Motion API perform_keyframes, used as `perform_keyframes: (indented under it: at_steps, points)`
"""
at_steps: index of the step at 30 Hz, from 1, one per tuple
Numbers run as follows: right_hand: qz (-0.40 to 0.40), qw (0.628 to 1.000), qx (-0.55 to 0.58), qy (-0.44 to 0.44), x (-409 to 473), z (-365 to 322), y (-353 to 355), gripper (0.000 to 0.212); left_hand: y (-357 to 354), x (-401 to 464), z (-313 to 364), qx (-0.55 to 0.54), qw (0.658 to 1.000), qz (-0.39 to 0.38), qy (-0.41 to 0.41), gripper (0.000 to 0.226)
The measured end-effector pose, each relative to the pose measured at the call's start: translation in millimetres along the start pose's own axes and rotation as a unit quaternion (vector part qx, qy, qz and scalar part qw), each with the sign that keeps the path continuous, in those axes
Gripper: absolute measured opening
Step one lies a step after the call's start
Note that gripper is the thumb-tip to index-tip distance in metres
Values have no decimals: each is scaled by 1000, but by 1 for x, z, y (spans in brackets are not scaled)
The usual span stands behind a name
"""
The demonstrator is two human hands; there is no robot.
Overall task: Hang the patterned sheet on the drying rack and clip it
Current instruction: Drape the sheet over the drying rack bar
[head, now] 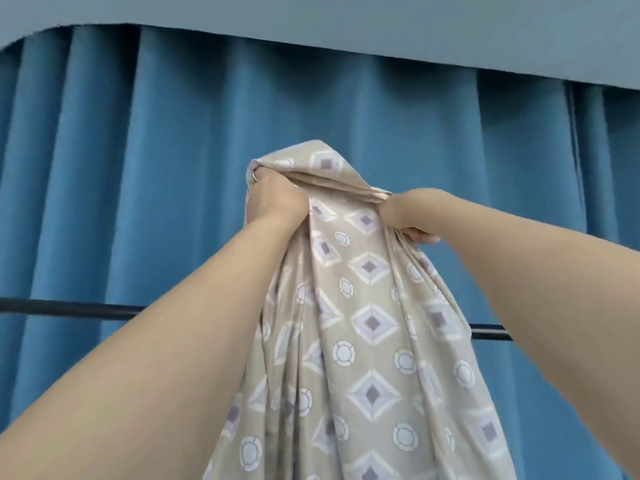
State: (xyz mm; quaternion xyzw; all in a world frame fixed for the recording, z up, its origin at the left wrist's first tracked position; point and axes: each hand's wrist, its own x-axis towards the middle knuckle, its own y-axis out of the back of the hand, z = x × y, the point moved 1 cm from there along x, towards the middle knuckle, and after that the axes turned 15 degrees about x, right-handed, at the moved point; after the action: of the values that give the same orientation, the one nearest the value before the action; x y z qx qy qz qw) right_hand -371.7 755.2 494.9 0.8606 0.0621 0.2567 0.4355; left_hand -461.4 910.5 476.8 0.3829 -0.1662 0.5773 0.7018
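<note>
Patterned sheet (363, 323), tan with white diamonds and little rings, being held up high in front of a blue curtain (156, 168). Hanging down in long folds from both hands, all the way past the bottom of the picture. Being bunched up at the top into a thick fold running between the two hands.

Left hand (273, 199) gripping the top left corner of the sheet, fingers tucked into the cloth (a thin ring showing on one finger). Right hand (408, 216) gripping the gathered cloth just to the right, fingers curled tight around it. Both arms reaching up and forward, close together at the hands.

Dark rack bar (69, 308) running across behind the arms and the sheet, lower than the hands. Showing again on the right side, past the cloth. Sheet not lying over the bar yet, and not clipped.

Grey ceiling edge (381, 26) sitting above the curtain.
</note>
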Motion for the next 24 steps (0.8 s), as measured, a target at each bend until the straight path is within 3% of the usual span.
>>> perform_keyframes:
  at_steps: [2, 4, 8, 11, 13, 17, 24]
  points:
    - [-84, 959, 257, -91, -1, -16, 0, 41, 9, 8, -2, -37, 999, -8, 18, 58]
    - [-81, 899, 418, -100, 1, -33, -1, 41, 20, 17, -2, -49, 998, 0, 24, 62]
    - [8, 829, 559, 15, 2, -82, -4, 31, 54, 43, 2, -95, 990, 100, 26, 62]
    - [241, 841, 462, 147, 4, -112, -9, 34, 82, 74, -10, -50, 975, 213, -19, 69]
    - [302, 847, 376, 222, -1, -127, -21, 27, 100, 97, -23, 2, 960, 272, -67, 66]
    - [322, 841, 258, 351, 13, -165, -51, 14, 140, 137, -41, 77, 941, 316, -97, 56]
    - [191, 888, 165, 384, 45, -249, -80, 48, 190, 205, -85, 311, 881, 330, -137, 55]
